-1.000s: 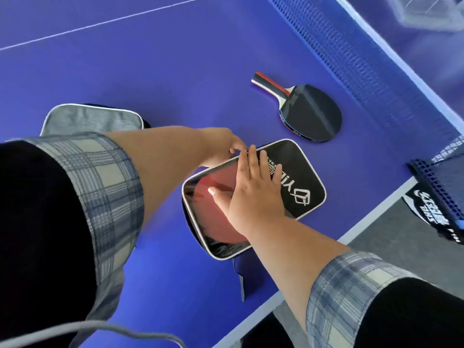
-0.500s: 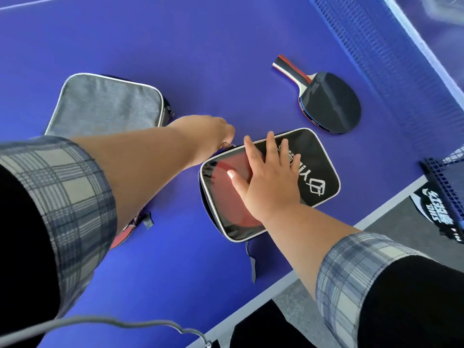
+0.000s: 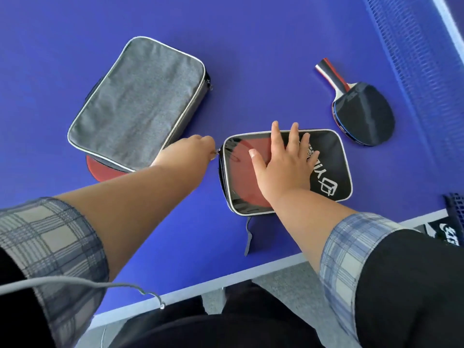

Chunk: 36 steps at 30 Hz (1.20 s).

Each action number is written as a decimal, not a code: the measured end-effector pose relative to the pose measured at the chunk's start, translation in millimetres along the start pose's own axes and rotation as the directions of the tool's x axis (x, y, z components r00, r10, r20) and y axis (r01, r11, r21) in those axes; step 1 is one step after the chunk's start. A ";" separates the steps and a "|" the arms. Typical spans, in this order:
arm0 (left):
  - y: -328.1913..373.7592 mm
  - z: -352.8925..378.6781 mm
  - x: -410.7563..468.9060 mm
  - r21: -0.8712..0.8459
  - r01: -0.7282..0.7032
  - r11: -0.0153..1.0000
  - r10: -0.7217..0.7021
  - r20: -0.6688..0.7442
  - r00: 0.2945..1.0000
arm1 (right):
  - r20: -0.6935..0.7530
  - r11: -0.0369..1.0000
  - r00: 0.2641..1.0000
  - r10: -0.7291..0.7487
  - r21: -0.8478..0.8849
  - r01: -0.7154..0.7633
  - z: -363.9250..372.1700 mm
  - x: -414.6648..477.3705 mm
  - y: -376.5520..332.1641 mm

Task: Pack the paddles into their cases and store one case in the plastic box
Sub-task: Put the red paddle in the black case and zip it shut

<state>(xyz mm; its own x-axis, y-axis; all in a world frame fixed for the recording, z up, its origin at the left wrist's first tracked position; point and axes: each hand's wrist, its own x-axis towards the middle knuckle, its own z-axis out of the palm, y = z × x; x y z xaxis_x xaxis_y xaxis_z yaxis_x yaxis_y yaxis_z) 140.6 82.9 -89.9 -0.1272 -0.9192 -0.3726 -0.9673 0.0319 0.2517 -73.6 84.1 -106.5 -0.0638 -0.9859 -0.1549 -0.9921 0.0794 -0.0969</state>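
Zipping black case (image 3: 326, 167): right hand (image 3: 283, 167) flat, pinning it; left hand (image 3: 190, 151) apparently pinching zipper pull (image 3: 215, 154). Next: keep pinning, run zipper round.

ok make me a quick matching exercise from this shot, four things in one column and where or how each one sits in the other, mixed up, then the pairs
Things
1. grey case
2. black case
3. black-faced paddle
4. left hand

Places or states
A. lies bare on the table, near the net
B. pinches the zipper pull at a case corner
C. lies over a red paddle that pokes out beneath it
D. is pressed flat under the right hand, a red paddle showing through its clear window

Pairs: 1-C, 2-D, 3-A, 4-B
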 end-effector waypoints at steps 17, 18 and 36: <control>68.1 53.2 -98.8 -0.137 0.358 0.924 -0.361 0.003 0.933 | 0.243 0.830 0.826 -0.510 -0.113 0.546 -6.5 9.7 33.2; 74.1 57.7 -105.4 -0.190 0.381 0.905 -0.387 0.006 0.922 | 0.243 0.830 0.824 -0.512 -0.106 0.547 -6.9 9.4 33.4; 110.3 67.0 -115.3 -0.149 0.439 0.886 -0.437 0.047 0.898 | 0.230 0.835 0.823 -0.520 -0.069 0.546 -6.2 10.0 32.2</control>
<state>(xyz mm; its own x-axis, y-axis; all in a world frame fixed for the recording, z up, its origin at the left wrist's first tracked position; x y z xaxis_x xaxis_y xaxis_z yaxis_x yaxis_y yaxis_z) 33.9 218.6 -79.0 0.2976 -0.8212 -0.4869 -0.8803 -0.4334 0.1928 -106.9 75.9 -105.1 0.4877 -0.8186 -0.3033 -0.8704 -0.4826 -0.0973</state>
